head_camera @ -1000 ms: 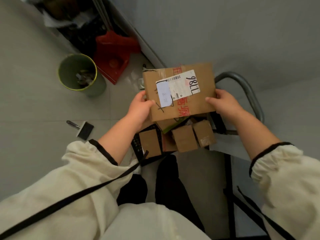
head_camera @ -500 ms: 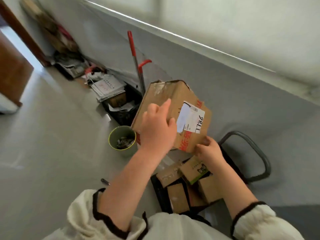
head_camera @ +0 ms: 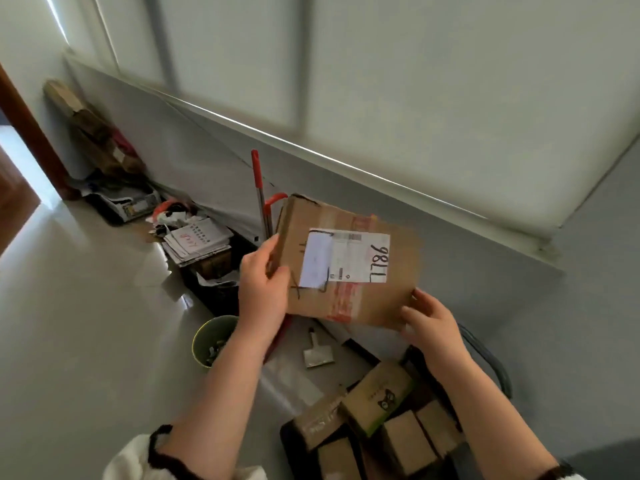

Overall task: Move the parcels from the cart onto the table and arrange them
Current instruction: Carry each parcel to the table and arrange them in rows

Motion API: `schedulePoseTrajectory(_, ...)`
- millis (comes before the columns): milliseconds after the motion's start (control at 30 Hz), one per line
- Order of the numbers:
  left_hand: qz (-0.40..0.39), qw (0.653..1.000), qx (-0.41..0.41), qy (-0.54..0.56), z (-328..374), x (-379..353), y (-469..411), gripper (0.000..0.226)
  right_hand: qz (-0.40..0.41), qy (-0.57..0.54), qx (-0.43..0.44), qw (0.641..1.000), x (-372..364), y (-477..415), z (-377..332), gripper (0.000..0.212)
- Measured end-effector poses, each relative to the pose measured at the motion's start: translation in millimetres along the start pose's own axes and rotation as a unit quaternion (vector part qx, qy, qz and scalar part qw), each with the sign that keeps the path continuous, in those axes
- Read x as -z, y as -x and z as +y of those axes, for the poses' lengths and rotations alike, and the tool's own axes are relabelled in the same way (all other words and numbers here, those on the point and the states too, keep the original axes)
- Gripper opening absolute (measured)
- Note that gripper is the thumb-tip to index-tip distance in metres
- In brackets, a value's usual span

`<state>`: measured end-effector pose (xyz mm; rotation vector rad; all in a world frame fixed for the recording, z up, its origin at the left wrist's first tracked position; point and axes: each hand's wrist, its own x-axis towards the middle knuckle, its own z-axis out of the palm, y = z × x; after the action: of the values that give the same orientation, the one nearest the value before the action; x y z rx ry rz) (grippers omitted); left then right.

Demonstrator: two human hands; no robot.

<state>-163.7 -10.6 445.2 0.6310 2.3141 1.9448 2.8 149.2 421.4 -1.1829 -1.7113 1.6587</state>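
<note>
A brown cardboard parcel [head_camera: 388, 296] with a white label marked "98LL" is held up in the air, label side facing me. My left hand [head_camera: 263, 289] grips its left edge, thumb on the front. My right hand [head_camera: 429, 323] holds its lower right corner. Below, a black cart [head_camera: 294, 445] with a dark curved handle [head_camera: 498, 368] carries several small brown parcels [head_camera: 405, 441], one with a green edge [head_camera: 377, 400]. No table shows in this view.
A green bin [head_camera: 211, 337] stands on the pale floor left of my left arm. Stacked papers and boxes [head_camera: 197, 240] and a red-handled mop [head_camera: 258, 188] line the grey wall. A small scraper [head_camera: 317, 351] lies on the floor. A doorway is at far left.
My view has tipped up from the cart to the wall. The parcel has risen and turned its label towards me; my left hand shifted from its top face to its left edge.
</note>
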Motion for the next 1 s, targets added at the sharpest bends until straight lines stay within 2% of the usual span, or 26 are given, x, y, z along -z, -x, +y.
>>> schedulePoseTrajectory(67,0.019,0.990,0.090,0.109,-14,7,-11,0.043,-0.004,0.042,0.088,0.995,4,15,-28,0.045)
schedulePoseTrajectory(167,0.020,0.949,0.202,0.241,-32,8,-17,0.046,-0.015,0.158,0.200,0.967,-5,44,-58,0.046)
schedulePoseTrajectory(300,0.019,0.914,0.265,0.306,-42,0,-14,0.045,0.010,0.274,0.317,0.908,-26,71,-66,0.051)
schedulePoseTrajectory(400,0.035,0.929,0.219,0.296,-35,3,-17,0.043,0.036,0.256,0.309,0.915,-24,61,-70,0.054)
schedulePoseTrajectory(533,0.067,0.963,0.050,0.257,-5,14,-28,0.047,0.047,0.126,0.257,0.957,-9,37,-76,0.056)
schedulePoseTrajectory(667,0.083,0.969,-0.094,0.212,14,17,-27,0.035,0.124,0.029,0.292,0.948,-15,34,-70,0.041)
schedulePoseTrajectory(800,0.084,0.968,-0.131,0.199,7,11,-19,0.032,0.154,-0.030,0.326,0.932,-27,38,-54,0.045)
schedulePoseTrajectory(1000,0.072,0.981,-0.096,0.154,0,6,-13,0.027,0.177,-0.012,0.303,0.936,-26,21,-41,0.035)
